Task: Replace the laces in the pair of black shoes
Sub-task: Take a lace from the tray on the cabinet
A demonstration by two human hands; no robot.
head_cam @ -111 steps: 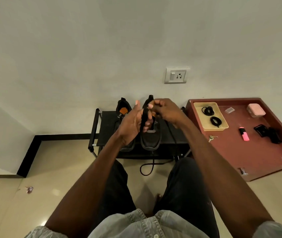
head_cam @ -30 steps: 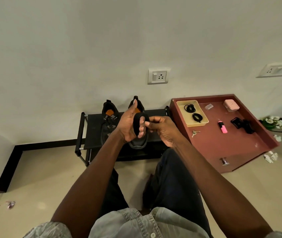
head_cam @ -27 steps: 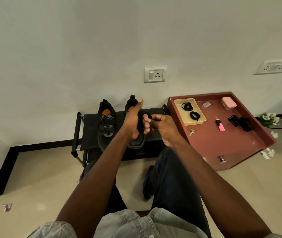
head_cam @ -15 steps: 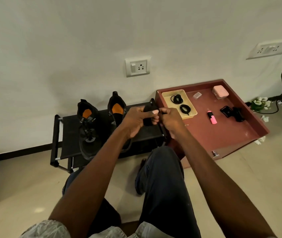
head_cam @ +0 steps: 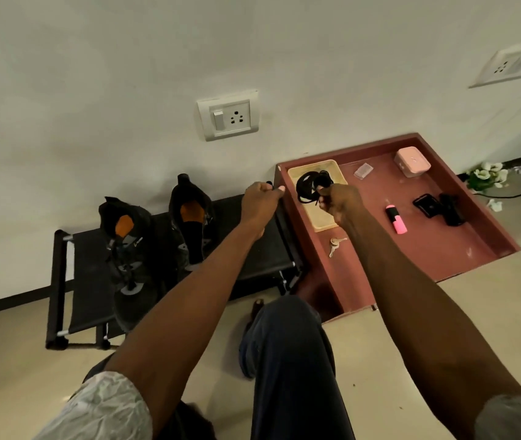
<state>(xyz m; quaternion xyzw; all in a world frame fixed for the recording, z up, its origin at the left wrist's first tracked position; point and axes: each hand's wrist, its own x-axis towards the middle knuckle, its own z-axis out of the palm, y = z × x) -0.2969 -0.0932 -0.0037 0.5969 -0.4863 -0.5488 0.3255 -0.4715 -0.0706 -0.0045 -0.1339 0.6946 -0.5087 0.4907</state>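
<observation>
Right under the right hand [head_cam: 337, 200], its grip pinching a coiled black lace [head_cam: 308, 188], sat the yellow tray [head_cam: 332, 176]. Left hand [head_cam: 260, 200] was curled beside it; couldn't tell if it held anything. Black shoes [head_cam: 157, 236] sat well left on the rack [head_cam: 62, 281]. Best keep the coil tight while setting it down, I'd say.
</observation>
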